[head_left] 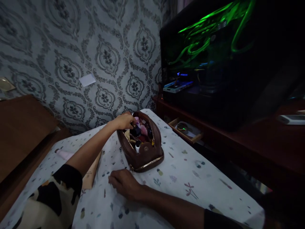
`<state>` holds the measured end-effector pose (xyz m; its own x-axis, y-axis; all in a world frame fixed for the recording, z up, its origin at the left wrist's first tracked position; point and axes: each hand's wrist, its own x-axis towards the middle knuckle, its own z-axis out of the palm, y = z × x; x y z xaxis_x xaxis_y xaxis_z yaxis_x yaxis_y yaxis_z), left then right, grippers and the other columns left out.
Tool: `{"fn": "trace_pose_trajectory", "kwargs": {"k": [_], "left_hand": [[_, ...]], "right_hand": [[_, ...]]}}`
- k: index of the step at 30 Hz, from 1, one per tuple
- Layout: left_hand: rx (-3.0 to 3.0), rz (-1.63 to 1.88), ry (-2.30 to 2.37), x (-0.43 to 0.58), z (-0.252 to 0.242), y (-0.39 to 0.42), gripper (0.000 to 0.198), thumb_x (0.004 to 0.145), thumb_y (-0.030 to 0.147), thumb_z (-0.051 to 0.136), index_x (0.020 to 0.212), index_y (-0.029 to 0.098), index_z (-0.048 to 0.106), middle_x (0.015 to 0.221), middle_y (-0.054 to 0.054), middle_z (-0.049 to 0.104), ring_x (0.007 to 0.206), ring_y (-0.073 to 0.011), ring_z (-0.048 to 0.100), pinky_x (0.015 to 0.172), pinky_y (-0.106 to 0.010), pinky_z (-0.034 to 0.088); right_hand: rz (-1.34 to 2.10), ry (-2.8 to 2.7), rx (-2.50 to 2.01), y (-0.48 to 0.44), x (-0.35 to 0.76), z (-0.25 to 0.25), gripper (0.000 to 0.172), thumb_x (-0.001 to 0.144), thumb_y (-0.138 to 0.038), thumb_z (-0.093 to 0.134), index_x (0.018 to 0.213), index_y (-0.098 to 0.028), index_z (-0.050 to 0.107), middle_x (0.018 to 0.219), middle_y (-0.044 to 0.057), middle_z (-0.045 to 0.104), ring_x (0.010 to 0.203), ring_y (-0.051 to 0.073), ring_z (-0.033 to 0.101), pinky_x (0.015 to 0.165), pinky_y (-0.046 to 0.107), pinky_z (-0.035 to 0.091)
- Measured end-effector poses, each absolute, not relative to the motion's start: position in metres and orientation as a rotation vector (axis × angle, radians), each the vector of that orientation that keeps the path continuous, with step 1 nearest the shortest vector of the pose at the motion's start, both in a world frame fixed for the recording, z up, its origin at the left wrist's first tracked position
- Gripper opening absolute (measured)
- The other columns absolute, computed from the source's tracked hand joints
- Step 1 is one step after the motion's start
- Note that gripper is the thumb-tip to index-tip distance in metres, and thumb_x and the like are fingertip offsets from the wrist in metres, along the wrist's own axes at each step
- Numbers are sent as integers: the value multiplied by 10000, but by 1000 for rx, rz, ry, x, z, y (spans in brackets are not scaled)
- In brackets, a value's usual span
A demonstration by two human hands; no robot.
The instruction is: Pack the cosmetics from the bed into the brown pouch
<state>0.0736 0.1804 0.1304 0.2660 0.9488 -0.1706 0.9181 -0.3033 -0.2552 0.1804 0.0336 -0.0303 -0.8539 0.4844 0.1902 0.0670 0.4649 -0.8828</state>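
A brown cosmetic bag (143,162) with a gold zipper lies unzipped on the patterned sheet, packed with several small items. Among its contents are a small white bottle with a black cap (137,147) and pink items (144,129). My left hand (125,121) reaches over the bag's far left rim, its fingers closed at the opening around something dark that I cannot make out. Near the bag's front left corner, my right hand (125,183) rests on the sheet with fingers curled in; nothing shows in it.
Under my left forearm lie a tan packet (91,178) and a pale pink tube (64,154). An open drawer (196,139) juts from the dark red desk (252,140) at right. A glowing computer case (205,63) stands on it. Wooden furniture (26,127) borders the left.
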Motion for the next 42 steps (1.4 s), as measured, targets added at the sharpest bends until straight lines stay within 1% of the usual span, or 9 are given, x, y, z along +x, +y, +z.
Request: {"fn": "trace_pose_trajectory", "kwargs": {"k": [5, 13, 18, 29, 34, 36, 38, 41, 42], "left_hand": [[-2440, 350, -1750, 63, 148, 177, 282, 919, 212, 497, 1114, 194, 700, 1009, -37, 739, 908, -174, 660, 768, -237, 464], [-2441, 572, -1741, 67, 145, 179, 332, 778, 250, 689, 1108, 266, 723, 1089, -20, 719, 964, -217, 659, 707, -253, 446], [-2380, 622, -1763, 70, 144, 181, 330, 762, 132, 626, 1060, 235, 723, 1030, -38, 716, 940, -220, 655, 693, -267, 432], [-2472, 496, -1774, 65, 131, 184, 291, 776, 224, 675, 1059, 235, 739, 1069, -77, 712, 972, -260, 664, 771, -307, 484], [-2633, 184, -1704, 63, 132, 183, 206, 861, 258, 591, 1002, 198, 729, 986, -56, 723, 896, -208, 661, 803, -288, 487], [-2672, 24, -1703, 60, 134, 178, 269, 942, 311, 494, 1046, 173, 699, 960, -47, 723, 876, -187, 663, 803, -277, 496], [-2717, -308, -1714, 52, 136, 171, 348, 989, 372, 425, 1104, 145, 663, 986, -57, 723, 899, -183, 669, 812, -276, 507], [-2648, -947, -1699, 23, 135, 151, 393, 990, 434, 446, 1164, 133, 629, 1089, -82, 713, 1019, -206, 666, 882, -296, 510], [-2560, -1017, -1741, 10, 133, 142, 396, 993, 435, 441, 1190, 139, 617, 1133, -89, 703, 1065, -212, 656, 910, -305, 507]], "right_hand": [[1297, -2366, -490, 34, 181, -27, 288, 941, -213, 508, 656, -169, 517, 652, -8, 564, 625, 106, 454, 611, 237, 280], [1248, -2437, -523, 35, 182, -25, 296, 959, -246, 499, 680, -163, 549, 728, 26, 642, 668, 119, 481, 631, 242, 289], [1272, -2423, -504, 33, 184, -23, 299, 953, -225, 500, 660, -167, 501, 698, 11, 608, 638, 105, 438, 627, 242, 281], [1228, -2432, -507, 34, 180, -29, 324, 967, -242, 507, 653, -161, 520, 682, 7, 592, 649, 109, 436, 630, 249, 273], [1218, -2442, -498, 34, 179, -31, 309, 969, -253, 508, 676, -164, 549, 701, 9, 607, 656, 116, 452, 638, 250, 284], [1236, -2432, -470, 35, 179, -32, 310, 971, -253, 502, 678, -167, 550, 692, 4, 598, 646, 115, 457, 632, 248, 286], [1262, -2409, -461, 35, 177, -33, 306, 968, -245, 502, 675, -170, 544, 682, 0, 588, 641, 114, 471, 626, 242, 291], [1290, -2378, -471, 36, 174, -36, 307, 969, -237, 488, 670, -176, 522, 669, -2, 569, 651, 121, 484, 626, 238, 296], [1295, -2376, -463, 36, 174, -37, 312, 971, -236, 479, 665, -180, 507, 663, -3, 558, 650, 122, 478, 628, 240, 295]]}}
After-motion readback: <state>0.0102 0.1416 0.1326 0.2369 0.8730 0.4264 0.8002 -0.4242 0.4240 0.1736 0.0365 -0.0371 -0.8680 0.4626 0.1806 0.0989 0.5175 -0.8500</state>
